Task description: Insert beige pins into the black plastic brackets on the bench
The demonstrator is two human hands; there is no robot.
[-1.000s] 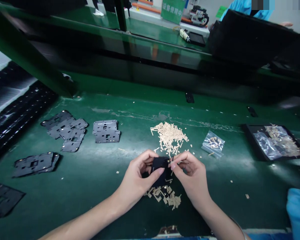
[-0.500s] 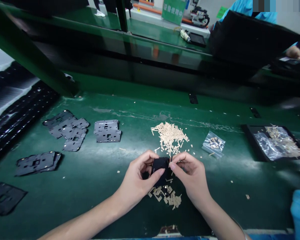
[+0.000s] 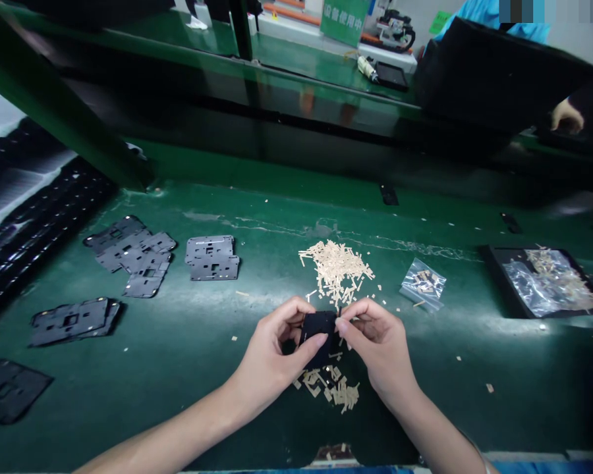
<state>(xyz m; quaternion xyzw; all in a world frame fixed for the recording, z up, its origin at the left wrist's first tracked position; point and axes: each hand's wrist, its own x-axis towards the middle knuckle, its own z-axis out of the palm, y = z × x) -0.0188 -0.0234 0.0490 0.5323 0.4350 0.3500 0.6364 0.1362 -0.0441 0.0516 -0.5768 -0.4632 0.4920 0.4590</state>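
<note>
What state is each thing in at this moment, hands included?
left hand: closed on the black plate
right hand: fingertips pinched at the plate's right edge
black plate: held above the bench by both hands
tan strips: loose pile, lying behind the hands
small clear bag: lying flat, whether sealed cannot be told
black tray: holds a clear bag and strips

Dim overhead light, soft glare on green bench (image 3: 188, 342), edges warped

Left hand (image 3: 271, 352): pinches small black plate (image 3: 319, 332) by its left edge
Right hand (image 3: 375, 345): fingertips on plate's right edge
Worktop (image 3: 188, 349): green
Beyond hands: tan strip pile (image 3: 337, 266)
Left: black plate stacks (image 3: 211, 258)
Right: clear bag (image 3: 422, 283)
</note>
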